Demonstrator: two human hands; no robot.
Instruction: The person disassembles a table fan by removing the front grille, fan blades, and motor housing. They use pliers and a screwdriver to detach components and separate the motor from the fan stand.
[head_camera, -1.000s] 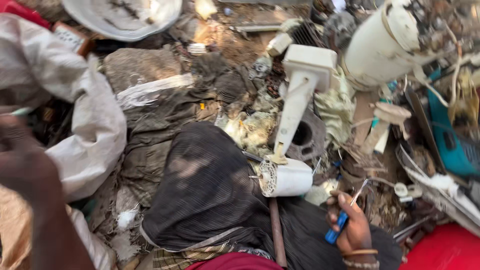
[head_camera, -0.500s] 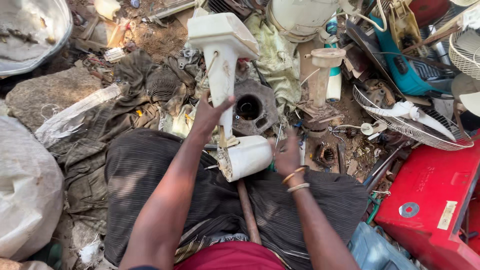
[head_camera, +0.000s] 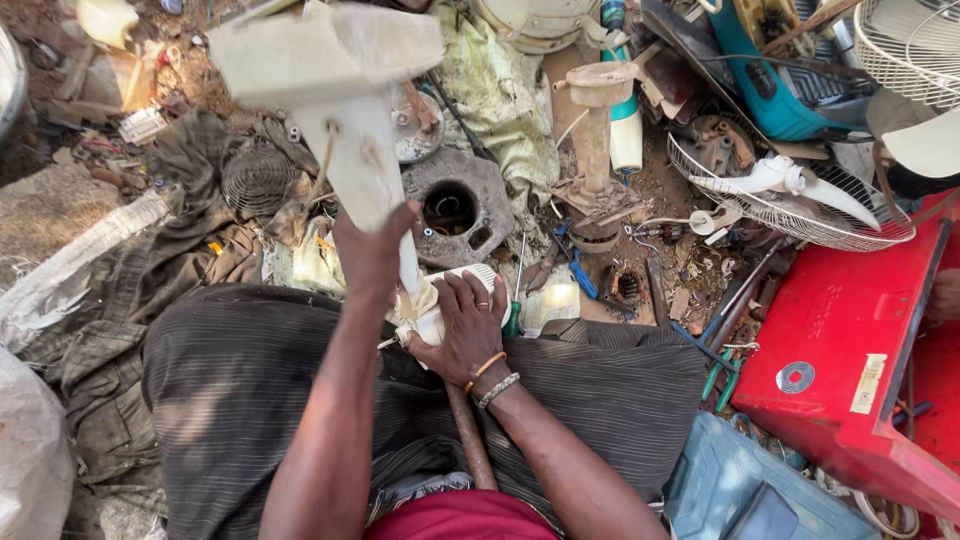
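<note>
A dirty white plastic fan stand (head_camera: 340, 90) rises toward me, its wide base uppermost. My left hand (head_camera: 372, 255) grips its narrow neck. My right hand (head_camera: 462, 325), with bangles on the wrist, clasps the white ribbed motor housing (head_camera: 470, 280) at the stand's lower end, over my lap. A green-handled screwdriver (head_camera: 514, 300) lies just right of that hand, and a brown wooden stick (head_camera: 468, 440) lies between my knees.
Scrap surrounds me: a round metal casing (head_camera: 460, 210) ahead, another fan pedestal (head_camera: 598, 140), a wire fan guard with white blade (head_camera: 790, 185), a red plastic case (head_camera: 850, 350) at right, a blue box (head_camera: 740, 480), grey sacking (head_camera: 110, 330) at left.
The fan stand has been lifted and tilted closer to the camera. My right hand has shifted from beside the housing onto it. My left hand has slid up the neck.
</note>
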